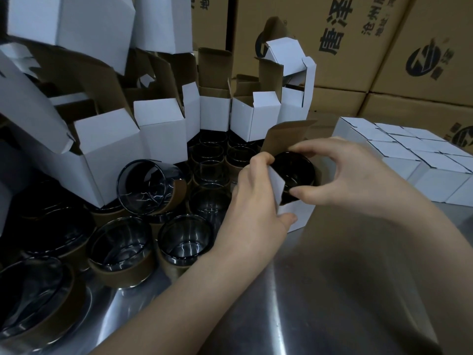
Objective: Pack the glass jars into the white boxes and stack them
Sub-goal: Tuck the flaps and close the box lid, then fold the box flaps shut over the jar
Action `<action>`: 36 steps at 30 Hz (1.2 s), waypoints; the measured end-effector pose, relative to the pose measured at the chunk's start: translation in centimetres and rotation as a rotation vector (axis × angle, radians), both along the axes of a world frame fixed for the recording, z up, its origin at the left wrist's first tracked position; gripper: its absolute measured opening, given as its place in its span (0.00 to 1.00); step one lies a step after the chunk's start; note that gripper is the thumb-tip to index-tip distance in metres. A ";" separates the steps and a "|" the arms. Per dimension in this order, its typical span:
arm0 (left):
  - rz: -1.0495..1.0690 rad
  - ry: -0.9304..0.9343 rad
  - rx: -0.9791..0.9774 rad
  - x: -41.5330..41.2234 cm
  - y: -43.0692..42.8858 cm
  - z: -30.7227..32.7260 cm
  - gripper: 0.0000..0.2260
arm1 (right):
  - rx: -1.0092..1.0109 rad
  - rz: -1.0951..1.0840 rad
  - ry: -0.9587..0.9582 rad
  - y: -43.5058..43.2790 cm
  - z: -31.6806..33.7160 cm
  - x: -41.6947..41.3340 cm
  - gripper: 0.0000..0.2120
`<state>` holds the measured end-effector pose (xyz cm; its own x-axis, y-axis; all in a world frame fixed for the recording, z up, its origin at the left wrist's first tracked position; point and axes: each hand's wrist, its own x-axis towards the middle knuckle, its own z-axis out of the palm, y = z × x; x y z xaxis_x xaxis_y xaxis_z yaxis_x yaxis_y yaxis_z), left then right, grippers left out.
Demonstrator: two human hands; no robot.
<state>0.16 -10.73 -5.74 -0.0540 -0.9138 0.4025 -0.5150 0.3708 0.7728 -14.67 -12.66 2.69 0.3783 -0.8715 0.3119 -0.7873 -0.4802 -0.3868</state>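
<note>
Starting at the near edge of the worktop (332, 290): bare shiny metal, with lots of room to slide arms about. A bit further in, near the middle, gripping the white box (299, 217) with the left hand (258, 198), curled round the near side and bending a side flap out of the way, most likely to stop any tipping and keep the mouth wide. Pinching the rim of the glass jar (294, 172) with the right hand (340, 172), thumb and fingertips closed on the edge, probably to lower straight down without bumping the card. Inside the box now, dark and round, though hard to tell whether all the way down. Back flap standing up behind, not yet folded. A tight fit, with hardly any gap to the walls. On the left side of the worktop, many loose jars (186, 242) waiting, most upright, plus a tipped jar (151, 185) leaning over, close enough to knock with the left arm. Behind those, open empty boxes (158, 131) with flaps up, piled and leaning. Over on the right side, closed boxes (409, 160) packed edge to edge in a neat block, with flat tops good for stacking. Open metal in between for sliding across. Furthest back, big brown cartons (358, 60) like a wall.
</note>
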 end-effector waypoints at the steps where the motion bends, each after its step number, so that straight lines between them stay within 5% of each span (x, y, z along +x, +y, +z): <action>1: -0.003 -0.004 -0.003 0.0 0.0 0.0 0.37 | 0.001 -0.008 0.019 0.1 0.1 0.0 0.30; 21: -0.049 -0.048 -0.024 0.0 0.0 0.0 0.38 | 0.277 -0.068 0.612 -2.6 2.9 2.8 0.18; 32: -0.047 0.003 0.019 0.1 -0.1 -0.1 0.36 | 0.333 -0.044 0.577 -2.8 2.7 3.0 0.17; 36: -0.054 0.019 0.044 0.1 -0.1 -0.1 0.35 | 0.257 -0.018 0.209 -2.4 2.0 1.5 0.10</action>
